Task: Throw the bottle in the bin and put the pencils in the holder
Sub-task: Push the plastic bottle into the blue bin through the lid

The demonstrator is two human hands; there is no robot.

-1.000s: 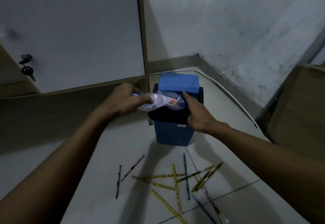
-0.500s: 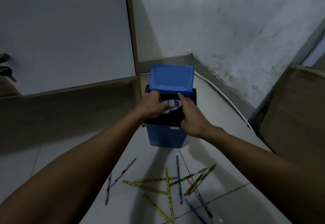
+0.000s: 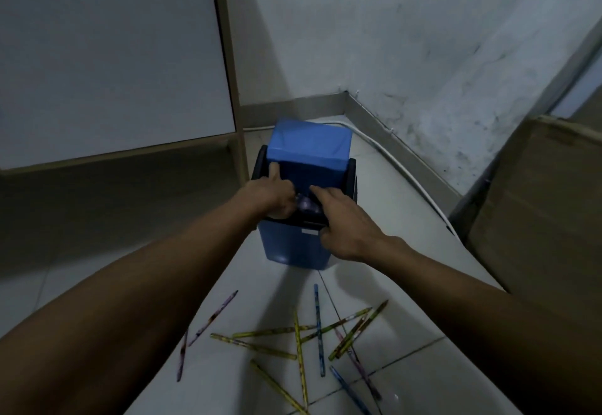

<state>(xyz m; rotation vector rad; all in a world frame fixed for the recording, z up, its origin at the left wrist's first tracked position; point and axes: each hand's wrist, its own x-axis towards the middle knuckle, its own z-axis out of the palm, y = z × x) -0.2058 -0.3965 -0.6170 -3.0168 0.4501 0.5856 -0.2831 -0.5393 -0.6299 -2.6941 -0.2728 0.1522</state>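
Down on the tiled floor [image 3: 228, 369], both my hands meet at the mouth of the blue bin [image 3: 294, 245]. My left hand [image 3: 272, 194] is curled over the near left edge of the opening, one finger stretched up against the tilted blue swing lid [image 3: 309, 144]; whether those bent fingers grip anything I cannot tell. My right hand [image 3: 342, 222] lies loosely spread over the black rim, forefinger pointing into the gap, nothing held in it. Between the two hands, just inside the dark opening, a pale crumpled bit of the bottle [image 3: 306, 207] shows, mostly hidden. Behind my wrists, toward me, the pencils [image 3: 298, 338] lie scattered and crossed on the tiles, yellow, blue and purple, well apart from either hand. Beyond my left hand stands a white cabinet door [image 3: 107, 56] in a wooden frame; off past my right arm sits a cardboard box [image 3: 547, 206].
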